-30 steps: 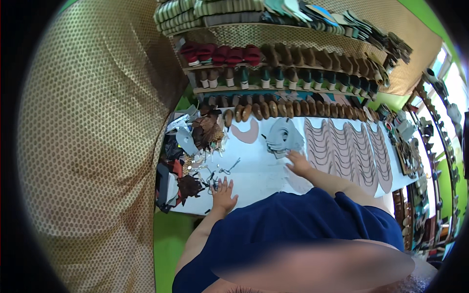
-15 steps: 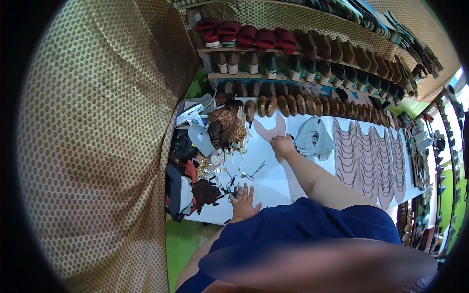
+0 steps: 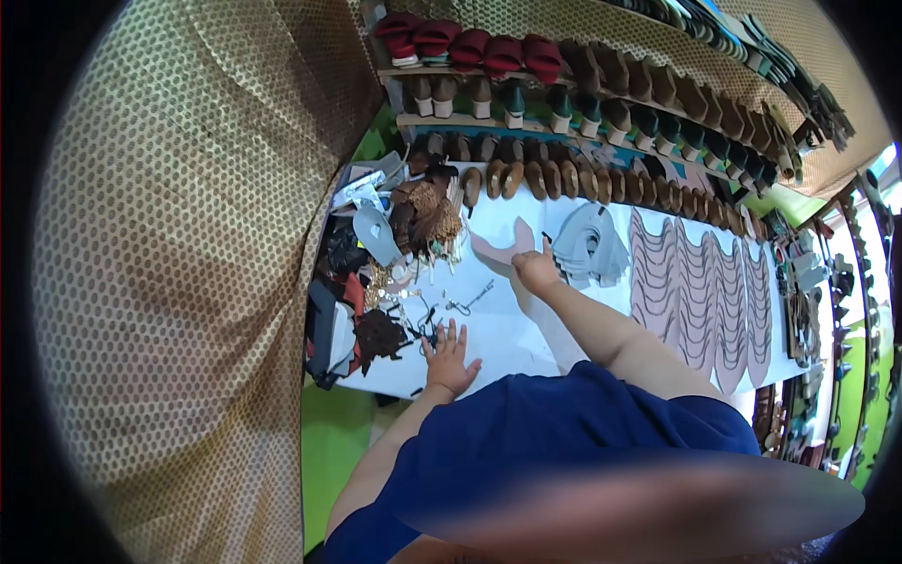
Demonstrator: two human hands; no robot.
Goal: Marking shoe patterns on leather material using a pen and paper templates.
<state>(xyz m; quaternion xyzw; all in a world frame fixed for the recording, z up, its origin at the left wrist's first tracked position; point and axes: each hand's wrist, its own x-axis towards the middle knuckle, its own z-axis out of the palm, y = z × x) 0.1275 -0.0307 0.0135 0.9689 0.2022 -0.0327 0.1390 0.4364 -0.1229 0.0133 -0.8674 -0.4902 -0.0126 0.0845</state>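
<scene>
My right hand [image 3: 536, 272] reaches across the white table and pinches the lower edge of a curved, pale pink shoe-upper piece [image 3: 496, 251]. Its thumb points upward, and the fingertips are partly hidden. Just right of it lies a stack of light grey curved pieces [image 3: 613, 260]. Nearer the front edge, my left hand [image 3: 451, 365] rests palm down on the table with its fingers spread, holding nothing. Thin dark cord-like bits [image 3: 430, 320] lie by its fingertips.
Overlapping rows of pink curved pieces [image 3: 697, 315] cover the table's right side. A heap of brown scraps [image 3: 425, 216] and mixed materials fills the left. Brown shoe lasts [image 3: 554, 179] line the back, below shelves of footwear. A patterned curtain [image 3: 188, 282] hangs at left.
The view has shifted slightly, moving the table left and up in the picture. My right hand has turned a little, keeping its pinch on the pink piece. My left hand stays flat on the table.
</scene>
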